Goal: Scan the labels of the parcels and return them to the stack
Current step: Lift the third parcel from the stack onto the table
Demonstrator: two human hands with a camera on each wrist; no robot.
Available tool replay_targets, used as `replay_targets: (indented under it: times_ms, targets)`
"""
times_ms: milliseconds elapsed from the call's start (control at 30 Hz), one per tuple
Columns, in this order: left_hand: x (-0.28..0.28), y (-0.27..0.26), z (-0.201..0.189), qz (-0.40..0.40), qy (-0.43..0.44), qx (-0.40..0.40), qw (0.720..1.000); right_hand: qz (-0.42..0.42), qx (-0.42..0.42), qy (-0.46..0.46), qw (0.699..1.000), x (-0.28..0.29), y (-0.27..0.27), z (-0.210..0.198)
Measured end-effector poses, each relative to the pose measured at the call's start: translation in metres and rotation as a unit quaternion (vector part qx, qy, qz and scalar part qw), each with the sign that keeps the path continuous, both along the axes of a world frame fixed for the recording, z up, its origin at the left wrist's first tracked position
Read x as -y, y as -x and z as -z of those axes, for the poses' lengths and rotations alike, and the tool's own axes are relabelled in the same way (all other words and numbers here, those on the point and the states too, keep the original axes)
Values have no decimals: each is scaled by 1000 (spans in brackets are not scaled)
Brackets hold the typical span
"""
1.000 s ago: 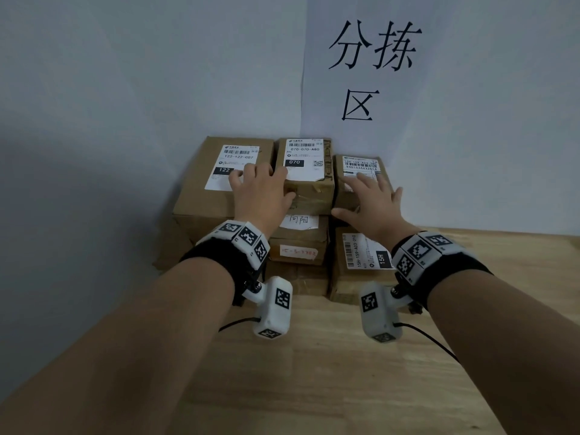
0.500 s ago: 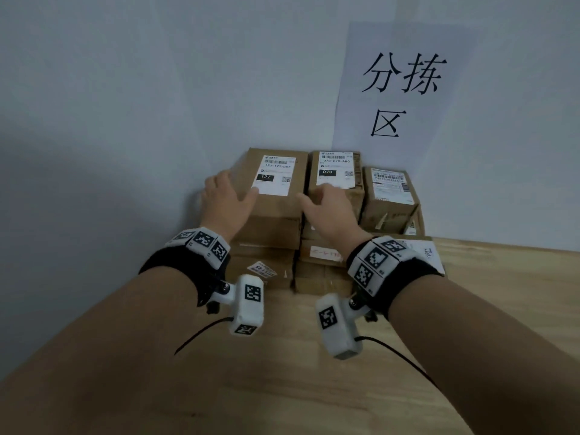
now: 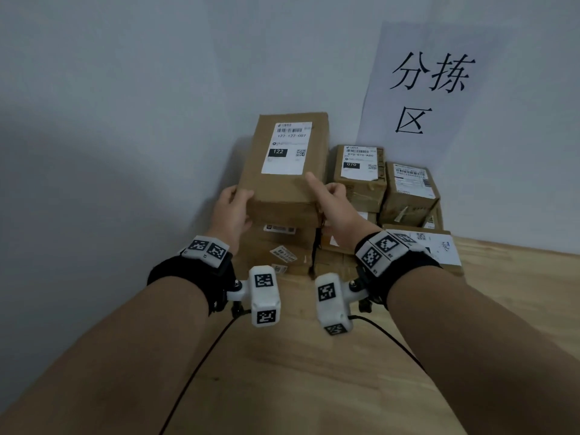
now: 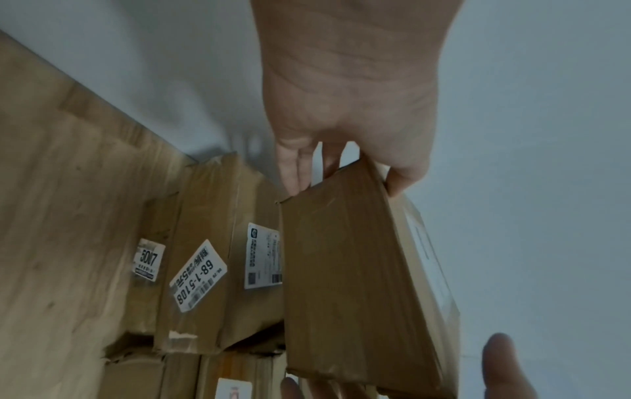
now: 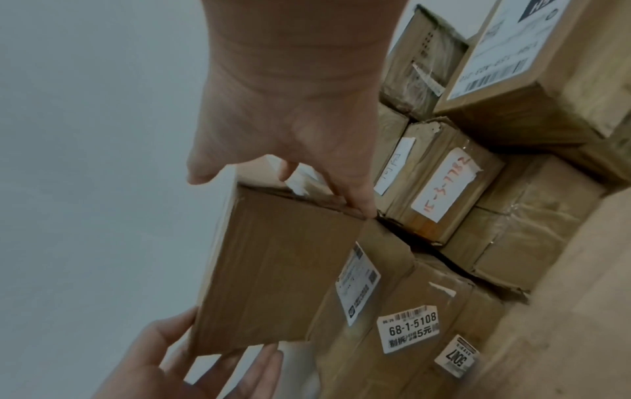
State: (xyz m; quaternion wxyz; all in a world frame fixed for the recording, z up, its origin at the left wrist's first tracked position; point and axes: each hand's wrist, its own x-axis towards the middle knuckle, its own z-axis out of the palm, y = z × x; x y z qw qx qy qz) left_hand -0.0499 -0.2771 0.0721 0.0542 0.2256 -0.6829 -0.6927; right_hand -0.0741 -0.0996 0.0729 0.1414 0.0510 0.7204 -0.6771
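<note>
Wooden table, parcel stack in the wall corner. Parcel labelled 122 tilted up above the stack's left side. Left hand grip clasps its left edge, right hand its right corner.

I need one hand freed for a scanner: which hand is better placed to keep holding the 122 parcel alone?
Probably left. The left hand wraps the 122 parcel's near corner, thumb on top, fingers beneath. The right hand only pinches the opposite edge, so it frees more easily.

"122" on parcel label
</note>
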Motion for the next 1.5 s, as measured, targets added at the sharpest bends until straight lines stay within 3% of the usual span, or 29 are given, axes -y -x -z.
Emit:
replay_targets:
  times_ms: [367, 666, 833, 1000, 1100, 1333, 1500]
  targets:
    - [-61, -98, -25, 79, 81, -45, 993, 15, 20, 34, 999, -85, -93, -10]
    - [-165, -173, -39, 137, 33, -60, 988, -22, 42, 88, 995, -204, -189, 0]
    - [-250, -218, -11, 152, 74, -1, 986, -73, 92, -22, 993, -297, -245, 10]
    - [-343, -264, 31, 179, 52, 84, 979, -32, 90, -126, 987, -379, -279, 31]
    - [-381, -281, 52, 182, 43, 102, 977, -35, 95, -140, 985, -412, -294, 47]
    - [-410, -298, 94, 186, 68, 139, 970, -53, 87, -178, 979, -437, -303, 87]
    - [-417, -287, 119, 194, 144, 164, 956, -42, 66, -244, 967, -438, -294, 123]
